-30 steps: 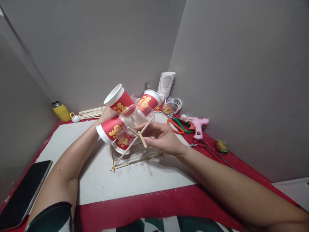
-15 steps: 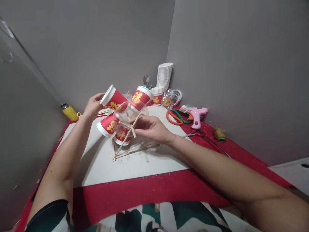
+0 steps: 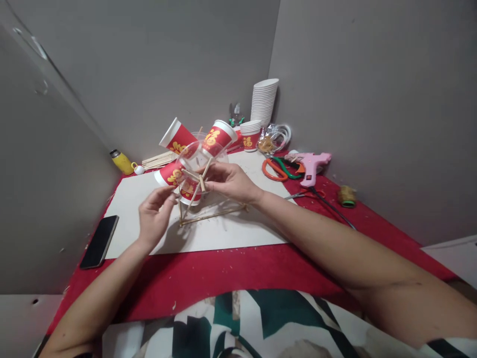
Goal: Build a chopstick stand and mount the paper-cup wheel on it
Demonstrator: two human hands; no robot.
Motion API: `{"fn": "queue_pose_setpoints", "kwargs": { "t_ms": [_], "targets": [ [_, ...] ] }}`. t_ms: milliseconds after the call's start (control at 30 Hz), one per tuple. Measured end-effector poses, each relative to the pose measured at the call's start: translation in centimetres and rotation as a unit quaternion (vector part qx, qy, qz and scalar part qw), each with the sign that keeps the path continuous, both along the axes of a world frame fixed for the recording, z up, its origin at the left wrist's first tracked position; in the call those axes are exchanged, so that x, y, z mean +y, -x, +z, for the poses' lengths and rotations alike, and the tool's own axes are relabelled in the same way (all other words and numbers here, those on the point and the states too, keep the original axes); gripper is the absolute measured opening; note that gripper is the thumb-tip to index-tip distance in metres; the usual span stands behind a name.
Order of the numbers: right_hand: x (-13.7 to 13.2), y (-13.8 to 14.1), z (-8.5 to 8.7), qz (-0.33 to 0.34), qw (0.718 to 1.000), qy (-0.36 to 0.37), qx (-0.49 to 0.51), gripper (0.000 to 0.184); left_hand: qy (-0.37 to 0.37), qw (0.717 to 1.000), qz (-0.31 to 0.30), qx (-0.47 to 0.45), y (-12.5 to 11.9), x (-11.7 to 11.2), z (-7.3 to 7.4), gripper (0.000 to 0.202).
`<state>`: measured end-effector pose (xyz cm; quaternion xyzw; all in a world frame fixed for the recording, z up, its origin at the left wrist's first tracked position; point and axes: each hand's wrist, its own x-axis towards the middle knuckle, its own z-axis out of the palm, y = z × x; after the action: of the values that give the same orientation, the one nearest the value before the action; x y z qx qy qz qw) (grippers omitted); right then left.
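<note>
A wheel of red and white paper cups (image 3: 218,137) with gold characters is fixed around clear plastic discs (image 3: 192,155). It stands on a frame of thin wooden sticks (image 3: 212,216). My right hand (image 3: 236,184) pinches the frame's top, where sticks cross beside a short stick (image 3: 202,183) in front of the disc. My left hand (image 3: 156,211) is just below the lower-left cup (image 3: 167,174), fingers loosely curled and thumb near the fingertips. It seems to hold nothing; whether its fingertips touch the cup or a stick is unclear.
A white board (image 3: 223,238) lies on the red tabletop. Rightward are a pink glue gun (image 3: 313,166), orange-handled scissors (image 3: 274,170) and a twine spool (image 3: 347,195). Stacked cups (image 3: 264,102) stand behind. Leftward are a phone (image 3: 100,242), yellow bottle (image 3: 121,162) and loose sticks (image 3: 158,160).
My left hand has left the upper-left cup and come down toward the lower-left one. My right hand keeps its pinch on the frame top. The view has shifted, bringing the phone into sight.
</note>
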<state>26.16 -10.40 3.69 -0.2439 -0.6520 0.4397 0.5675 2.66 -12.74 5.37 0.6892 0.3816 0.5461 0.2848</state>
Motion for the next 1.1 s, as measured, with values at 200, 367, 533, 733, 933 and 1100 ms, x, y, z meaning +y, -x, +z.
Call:
{"fn": "queue_pose_setpoints", "kwargs": {
  "t_ms": [200,367,533,733,933,1100],
  "targets": [
    [0.1,0.0,-0.2,-0.006,1.0,-0.008,0.004,0.031,0.011,0.998,-0.063,0.024,-2.8,0.6,-0.8,0.031],
    [0.4,-0.1,-0.1,0.008,1.0,-0.008,-0.004,0.031,0.031,0.994,-0.1,-0.004,-3.9,0.9,-1.0,0.031],
    [0.1,0.0,0.2,0.015,1.0,-0.011,-0.004,0.029,0.049,0.989,-0.138,-0.025,-5.0,0.7,-0.6,0.032],
    [-0.1,0.0,0.5,0.01,1.0,-0.02,-0.002,0.027,0.084,0.979,-0.178,-0.052,-5.5,0.4,-0.5,0.046],
    [-0.2,-0.2,0.5,0.006,1.0,-0.011,-0.017,0.031,0.009,0.996,-0.086,0.016,-4.5,0.3,-0.2,0.049],
    [-0.2,-0.3,0.5,-0.008,1.0,-0.008,-0.026,0.031,-0.212,0.965,0.065,0.143,-2.2,0.6,2.3,0.01]
  ]
}}
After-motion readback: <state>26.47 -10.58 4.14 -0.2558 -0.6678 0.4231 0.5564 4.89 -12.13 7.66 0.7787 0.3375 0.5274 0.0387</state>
